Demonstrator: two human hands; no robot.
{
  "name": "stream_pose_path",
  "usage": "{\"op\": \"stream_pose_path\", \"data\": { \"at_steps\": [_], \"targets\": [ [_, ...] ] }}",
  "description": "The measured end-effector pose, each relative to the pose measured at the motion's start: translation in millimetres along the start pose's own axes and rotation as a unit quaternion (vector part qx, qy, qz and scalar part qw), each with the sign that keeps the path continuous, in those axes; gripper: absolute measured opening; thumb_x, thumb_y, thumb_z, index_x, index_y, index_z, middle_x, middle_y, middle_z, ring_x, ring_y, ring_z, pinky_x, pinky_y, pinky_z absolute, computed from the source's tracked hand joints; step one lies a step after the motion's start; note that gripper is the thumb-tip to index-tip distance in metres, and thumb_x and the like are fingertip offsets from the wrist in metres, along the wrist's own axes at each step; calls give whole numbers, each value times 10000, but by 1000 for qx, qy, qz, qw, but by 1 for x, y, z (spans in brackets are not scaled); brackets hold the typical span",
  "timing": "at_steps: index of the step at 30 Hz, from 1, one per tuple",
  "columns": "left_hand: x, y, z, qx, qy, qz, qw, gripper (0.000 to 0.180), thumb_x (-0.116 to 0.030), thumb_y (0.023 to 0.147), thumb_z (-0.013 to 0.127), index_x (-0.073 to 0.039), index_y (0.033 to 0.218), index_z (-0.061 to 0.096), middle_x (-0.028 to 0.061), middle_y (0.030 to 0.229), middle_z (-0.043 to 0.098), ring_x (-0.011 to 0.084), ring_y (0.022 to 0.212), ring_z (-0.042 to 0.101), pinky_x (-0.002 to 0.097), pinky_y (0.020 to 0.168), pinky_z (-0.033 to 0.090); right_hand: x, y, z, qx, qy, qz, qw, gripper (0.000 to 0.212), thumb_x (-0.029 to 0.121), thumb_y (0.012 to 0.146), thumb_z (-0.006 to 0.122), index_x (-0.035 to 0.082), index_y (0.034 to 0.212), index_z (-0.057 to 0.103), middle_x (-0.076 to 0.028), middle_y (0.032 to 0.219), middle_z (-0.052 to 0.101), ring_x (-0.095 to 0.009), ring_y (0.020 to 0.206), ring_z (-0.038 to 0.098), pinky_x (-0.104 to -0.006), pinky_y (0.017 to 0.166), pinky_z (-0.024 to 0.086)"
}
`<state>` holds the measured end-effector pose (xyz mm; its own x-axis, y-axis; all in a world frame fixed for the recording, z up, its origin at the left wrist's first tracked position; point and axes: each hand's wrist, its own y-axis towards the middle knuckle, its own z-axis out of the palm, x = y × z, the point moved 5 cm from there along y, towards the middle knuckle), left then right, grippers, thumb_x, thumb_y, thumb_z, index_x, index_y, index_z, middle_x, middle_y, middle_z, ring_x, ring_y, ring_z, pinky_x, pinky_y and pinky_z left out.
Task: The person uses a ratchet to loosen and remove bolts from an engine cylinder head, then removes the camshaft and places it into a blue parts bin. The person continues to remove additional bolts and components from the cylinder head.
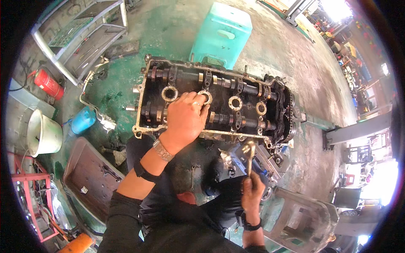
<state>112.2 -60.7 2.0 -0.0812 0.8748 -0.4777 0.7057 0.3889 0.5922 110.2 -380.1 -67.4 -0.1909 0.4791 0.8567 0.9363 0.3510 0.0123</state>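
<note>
Head view: the engine head (221, 98) lies before me; my left fingers (199, 100) bunch at its ring (209, 98), pinching or not I can't tell; nearside, right fingers (248, 186) wrap a metal tool (249, 159). Likely hand-checking; next calls for steadiness.

Lower camshaft (224, 119) was partly hidden under left hand (187, 116); contact beneath its fingertips couldn't be told. Wrench (249, 163) handle end was hidden within right hand (253, 189) fingers. Orange cylinder (78, 244), well left of those fingers, was cut off below.
</note>
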Motion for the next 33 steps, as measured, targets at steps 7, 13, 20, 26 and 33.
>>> {"op": "stream_pose_path", "data": {
  "at_steps": [7,13,20,26,33],
  "targets": [
    [-1,0,4,-22,18,4,1000,121,-135,813,711,-59,888,654,95,824,632,285,807,630,398,665,514,18,14,36,-44,-89,-125,987,242,48,917,617,-70,1128,624,-218,831,624,-357,701,632,-396,633,490],
    [0,-1,2,-28,-1,-2,1000,126,-138,812,718,-49,886,667,115,796,628,301,766,628,413,645,502,22,18,42,-61,-65,-114,990,230,36,956,584,-75,1154,619,-97,799,598,-141,694,536,-280,619,442],
    [0,0,2,-37,-11,-2,999,112,-135,816,713,-51,872,666,109,788,626,299,759,624,411,643,494,-8,-6,45,-63,-6,-65,996,240,88,925,635,-84,1091,615,-158,770,608,-225,683,593,-333,647,482],
    [1,-1,2,-25,-5,-4,1000,119,-140,816,704,-66,895,656,92,838,641,285,812,629,397,679,510,33,19,26,-53,129,-81,987,259,166,1010,552,-54,1142,585,-37,758,574,-101,557,505,-233,486,408],
    [1,0,0,-43,-12,3,999,130,-167,835,701,-56,881,653,101,783,611,291,768,618,407,633,491,59,31,16,-78,290,-165,940,396,348,1012,540,-45,1063,549,-88,720,554,-142,553,500,-261,483,414]
  ]
}}
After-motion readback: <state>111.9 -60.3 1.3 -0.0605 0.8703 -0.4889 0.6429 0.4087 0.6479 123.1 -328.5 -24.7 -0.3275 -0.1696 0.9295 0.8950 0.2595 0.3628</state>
